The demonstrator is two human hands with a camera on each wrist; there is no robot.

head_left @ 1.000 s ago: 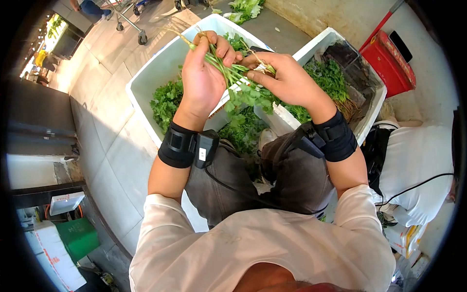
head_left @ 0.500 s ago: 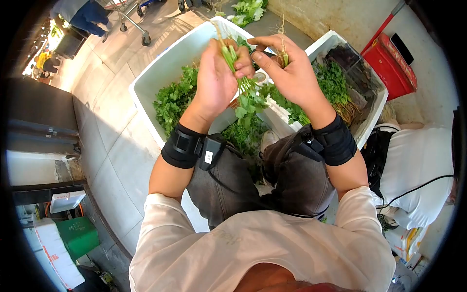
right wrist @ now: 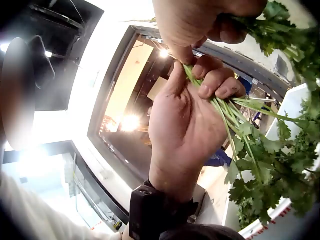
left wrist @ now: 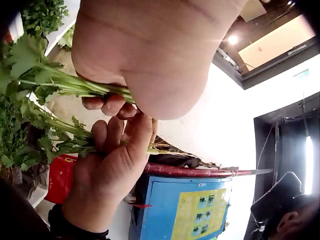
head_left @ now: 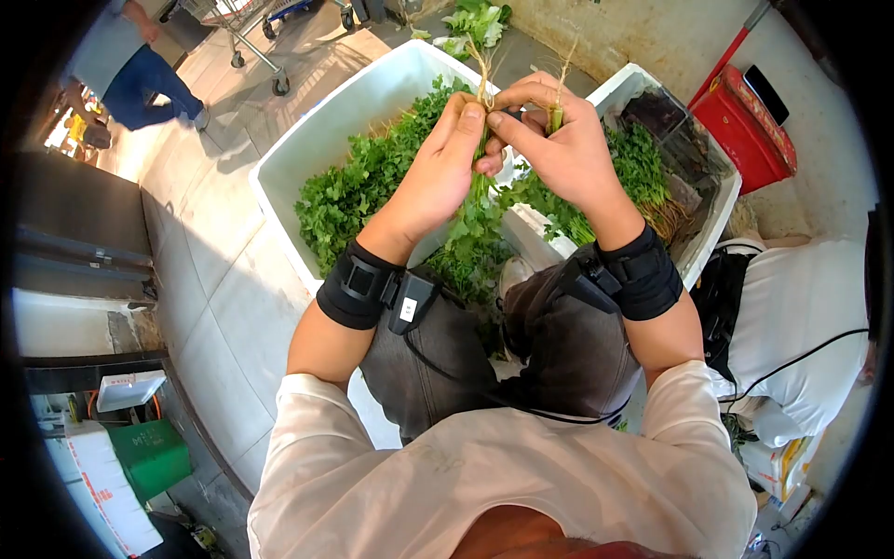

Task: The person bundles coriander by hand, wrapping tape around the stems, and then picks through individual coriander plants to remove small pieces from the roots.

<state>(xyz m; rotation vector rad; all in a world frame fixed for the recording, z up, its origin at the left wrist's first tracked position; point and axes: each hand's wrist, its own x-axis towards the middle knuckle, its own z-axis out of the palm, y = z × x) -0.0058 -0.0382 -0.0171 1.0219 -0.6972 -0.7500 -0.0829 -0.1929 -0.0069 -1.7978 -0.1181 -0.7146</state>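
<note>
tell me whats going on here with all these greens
A seated person is working through leafy herbs. The left hand grips a herb bunch, roots up and leaves hanging down; the right hand pinches a single sprig close beside it. Below them the left foam box is heaped with greens, and the right foam box holds more.

Matt, foam-like, slightly rough walls recorded for the white box [head_left: 307,140]; coriander stems [head_left: 477,200] above it noted as matt green and leafy, with pale fibrous roots; bin [head_left: 745,116] right of the box seen as glossy red plastic; floor tiles [head_left: 214,279] left of the box judged smooth, pale and faintly sheened.
</note>
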